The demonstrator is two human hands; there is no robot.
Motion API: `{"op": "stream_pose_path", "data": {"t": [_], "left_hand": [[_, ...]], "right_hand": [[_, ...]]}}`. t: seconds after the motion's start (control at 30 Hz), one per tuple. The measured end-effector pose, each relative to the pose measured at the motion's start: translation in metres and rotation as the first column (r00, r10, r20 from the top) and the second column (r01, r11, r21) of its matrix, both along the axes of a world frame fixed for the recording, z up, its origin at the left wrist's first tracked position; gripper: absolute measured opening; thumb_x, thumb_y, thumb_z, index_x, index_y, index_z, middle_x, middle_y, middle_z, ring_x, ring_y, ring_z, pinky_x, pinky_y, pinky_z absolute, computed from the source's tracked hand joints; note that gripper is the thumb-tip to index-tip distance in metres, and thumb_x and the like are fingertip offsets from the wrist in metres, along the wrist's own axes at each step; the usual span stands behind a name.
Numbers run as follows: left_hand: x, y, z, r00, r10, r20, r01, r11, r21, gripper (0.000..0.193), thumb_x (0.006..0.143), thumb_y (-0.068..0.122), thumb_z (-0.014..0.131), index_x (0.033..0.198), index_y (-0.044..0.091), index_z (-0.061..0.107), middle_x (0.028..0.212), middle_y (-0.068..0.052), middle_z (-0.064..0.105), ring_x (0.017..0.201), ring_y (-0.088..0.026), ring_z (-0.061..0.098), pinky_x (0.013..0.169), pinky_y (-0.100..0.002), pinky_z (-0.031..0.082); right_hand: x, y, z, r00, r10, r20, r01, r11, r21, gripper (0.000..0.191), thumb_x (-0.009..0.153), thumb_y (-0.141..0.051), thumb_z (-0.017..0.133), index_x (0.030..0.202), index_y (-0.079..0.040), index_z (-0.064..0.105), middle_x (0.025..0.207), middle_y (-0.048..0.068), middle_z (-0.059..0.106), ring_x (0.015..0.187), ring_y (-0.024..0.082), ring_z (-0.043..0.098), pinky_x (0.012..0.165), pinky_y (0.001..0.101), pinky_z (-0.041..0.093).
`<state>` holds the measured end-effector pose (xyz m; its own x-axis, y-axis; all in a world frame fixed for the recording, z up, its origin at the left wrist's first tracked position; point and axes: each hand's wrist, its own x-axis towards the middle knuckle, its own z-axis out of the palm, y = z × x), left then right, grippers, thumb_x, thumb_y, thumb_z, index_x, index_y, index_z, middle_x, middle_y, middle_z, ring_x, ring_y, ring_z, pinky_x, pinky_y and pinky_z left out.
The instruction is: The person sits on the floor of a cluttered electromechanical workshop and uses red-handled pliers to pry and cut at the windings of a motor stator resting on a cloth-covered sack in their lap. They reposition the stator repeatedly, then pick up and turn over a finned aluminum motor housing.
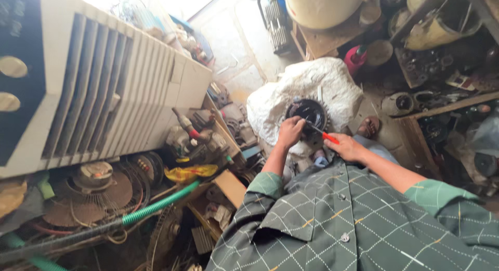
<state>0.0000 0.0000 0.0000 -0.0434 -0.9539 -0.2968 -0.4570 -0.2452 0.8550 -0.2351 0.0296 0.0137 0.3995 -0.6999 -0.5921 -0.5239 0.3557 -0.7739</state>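
Observation:
A round black motor part (310, 114) with a toothed rim rests on a lumpy white sack (306, 86) in front of me. My left hand (290, 131) grips the part's lower left edge. My right hand (347, 147) holds a screwdriver with a red handle (329, 138), its shaft angled up-left onto the part's face. My green checked shirt fills the bottom of the view.
A large white air cooler (104, 89) stands at the left. Below it lie fan motors, a green ribbed hose (156, 206), a cardboard box (228, 186) and scrap parts. Wooden shelves (416, 120) with metal parts crowd the right. A sandalled foot (369, 127) shows beside the sack.

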Motion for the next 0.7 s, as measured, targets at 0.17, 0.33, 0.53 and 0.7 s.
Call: {"op": "stream_pose_path", "data": {"t": [0.17, 0.33, 0.53, 0.7], "left_hand": [[-0.001, 0.002, 0.02, 0.993, 0.04, -0.115, -0.02, 0.985, 0.17, 0.03, 0.098, 0.027, 0.061, 0.095, 0.0, 0.073, 0.066, -0.009, 0.069, 0.055, -0.015, 0.068, 0.053, -0.031, 0.052], [-0.002, 0.003, 0.015, 0.977, 0.079, -0.199, -0.04, 0.98, 0.192, 0.028, 0.097, 0.025, 0.062, 0.092, -0.001, 0.073, 0.068, -0.008, 0.068, 0.055, -0.013, 0.067, 0.053, -0.031, 0.052], [0.009, 0.005, 0.01, 0.997, -0.062, -0.05, 0.064, 0.997, 0.036, 0.028, 0.096, 0.024, 0.063, 0.092, -0.001, 0.074, 0.078, -0.012, 0.072, 0.071, -0.02, 0.07, 0.067, -0.033, 0.055], [0.028, 0.029, 0.028, 0.993, -0.113, 0.042, 0.12, 0.94, -0.319, 0.03, 0.082, 0.03, 0.081, 0.092, 0.003, 0.076, 0.1, -0.015, 0.069, 0.093, -0.027, 0.07, 0.08, -0.038, 0.055]], "right_hand": [[-0.003, -0.005, 0.013, 0.998, 0.054, -0.015, -0.053, 0.997, 0.059, 0.045, 0.095, -0.048, 0.061, 0.12, -0.012, 0.071, 0.078, 0.006, 0.07, 0.071, 0.013, 0.061, 0.068, 0.0313, 0.05], [-0.004, -0.007, 0.009, 0.997, 0.068, -0.027, -0.068, 0.997, 0.027, 0.042, 0.096, -0.047, 0.059, 0.119, -0.014, 0.07, 0.079, 0.008, 0.071, 0.072, 0.018, 0.065, 0.071, 0.0345, 0.051], [-0.001, 0.0, 0.012, 0.962, 0.115, -0.247, -0.182, 0.946, -0.267, 0.037, 0.095, -0.044, 0.062, 0.119, -0.017, 0.069, 0.089, 0.013, 0.069, 0.083, 0.027, 0.068, 0.077, 0.0406, 0.052], [-0.004, -0.019, 0.038, 0.964, -0.06, -0.259, -0.101, 0.818, -0.566, 0.034, 0.099, -0.043, 0.065, 0.122, -0.018, 0.071, 0.097, 0.012, 0.059, 0.091, 0.033, 0.064, 0.081, 0.0449, 0.052]]}}
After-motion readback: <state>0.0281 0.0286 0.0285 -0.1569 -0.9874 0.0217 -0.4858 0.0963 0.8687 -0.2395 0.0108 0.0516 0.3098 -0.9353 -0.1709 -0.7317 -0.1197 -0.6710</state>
